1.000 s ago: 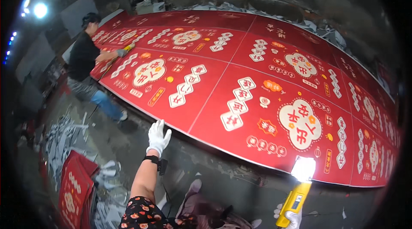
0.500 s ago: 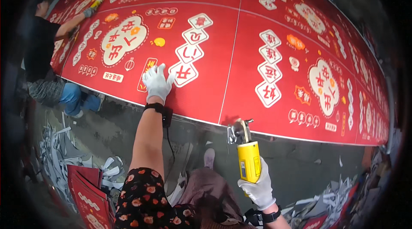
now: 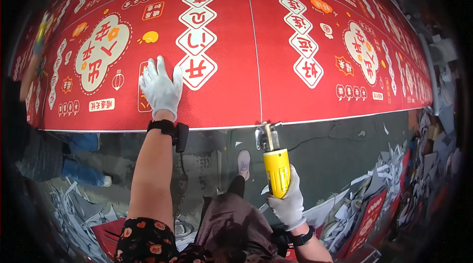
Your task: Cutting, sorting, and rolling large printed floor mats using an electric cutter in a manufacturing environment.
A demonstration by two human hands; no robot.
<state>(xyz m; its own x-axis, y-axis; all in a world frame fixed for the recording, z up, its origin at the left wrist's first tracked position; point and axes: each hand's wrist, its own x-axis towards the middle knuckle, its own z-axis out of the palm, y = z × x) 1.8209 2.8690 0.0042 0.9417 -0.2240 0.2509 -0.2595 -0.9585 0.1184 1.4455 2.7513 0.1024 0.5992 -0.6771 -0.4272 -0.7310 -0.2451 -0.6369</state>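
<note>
A very large red printed banner (image 3: pixel 231 66) with white and orange shapes lies flat on the floor. My left hand (image 3: pixel 160 88), in a white glove, rests palm down with fingers spread on the banner near its front edge. My right hand (image 3: pixel 288 204), also gloved, grips a yellow hand-held power cutter (image 3: pixel 275 164). The cutter's metal head (image 3: pixel 266 137) sits right at the banner's front edge, where a thin white seam line (image 3: pixel 256 56) meets it. A black band with a small box (image 3: pixel 170 130) is strapped on my left wrist.
Another person (image 3: pixel 44 149) in blue jeans crouches at the left edge of the banner. Cut white and red scraps (image 3: pixel 374 204) litter the dark concrete floor (image 3: pixel 335 149) at right and lower left. My shoe (image 3: pixel 243 162) shows below the banner edge.
The view has closed in on the banner. My left hand went from raised to flat on the banner. The cutter moved up from the lower right to the banner's front edge.
</note>
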